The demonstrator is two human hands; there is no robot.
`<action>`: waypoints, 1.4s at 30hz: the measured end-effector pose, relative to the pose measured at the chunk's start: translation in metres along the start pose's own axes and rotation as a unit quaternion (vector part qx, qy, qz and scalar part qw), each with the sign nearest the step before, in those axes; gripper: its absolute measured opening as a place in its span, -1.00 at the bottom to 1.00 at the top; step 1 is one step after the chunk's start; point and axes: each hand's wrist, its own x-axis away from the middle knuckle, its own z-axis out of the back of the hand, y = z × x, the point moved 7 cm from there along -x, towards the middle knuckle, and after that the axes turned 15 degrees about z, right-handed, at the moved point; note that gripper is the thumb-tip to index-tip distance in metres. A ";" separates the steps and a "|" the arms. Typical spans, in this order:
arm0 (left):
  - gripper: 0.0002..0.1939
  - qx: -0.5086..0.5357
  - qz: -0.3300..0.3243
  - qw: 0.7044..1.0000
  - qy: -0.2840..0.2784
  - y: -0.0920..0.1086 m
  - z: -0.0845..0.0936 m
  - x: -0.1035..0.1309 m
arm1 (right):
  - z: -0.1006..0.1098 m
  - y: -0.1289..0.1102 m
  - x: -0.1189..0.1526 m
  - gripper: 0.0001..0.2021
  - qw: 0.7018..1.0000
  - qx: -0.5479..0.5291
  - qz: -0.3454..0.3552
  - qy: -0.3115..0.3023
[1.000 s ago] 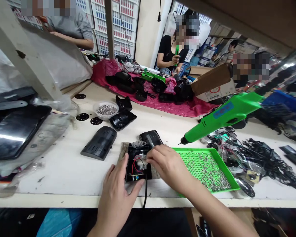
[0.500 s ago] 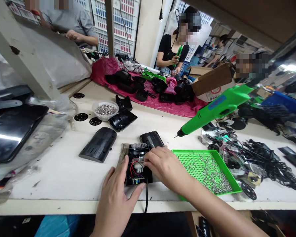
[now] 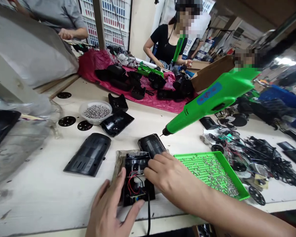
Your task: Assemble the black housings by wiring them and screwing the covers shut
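An opened black plastic housing [image 3: 128,195] with red wires, white parts and a small circuit board inside lies in front of me. A black cable [image 3: 149,215] runs from its lower end toward the table edge. My left hand [image 3: 113,200] grips the lower left of the housing, thumb by the bottom and index finger along the side. Over the housing's right side, my right hand [image 3: 162,171] has its fingers bent together in a pinch; whatever they hold is hidden. Just beyond lies a black curved cover [image 3: 151,144], beneath the tip of a hanging green electric screwdriver [image 3: 202,102].
A green tray [image 3: 187,158] of screws stands right of my right hand. Left are a black cover [image 3: 90,154], a bowl of screws [image 3: 96,112] and black discs [image 3: 66,121]. Tangled cables [image 3: 268,161] lie far right. A co-worker [image 3: 171,42] is across the table.
The view has shifted closer, and the housing and both hands appear lower. My hands keep their places on the housing. The co-worker's hands have moved apart, away from their own green screwdriver.
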 end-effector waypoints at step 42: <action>-0.31 -0.032 -0.051 0.996 0.062 0.015 0.002 0.002 | -0.014 -0.030 0.075 -0.77 0.924 -0.140 -0.255 0.249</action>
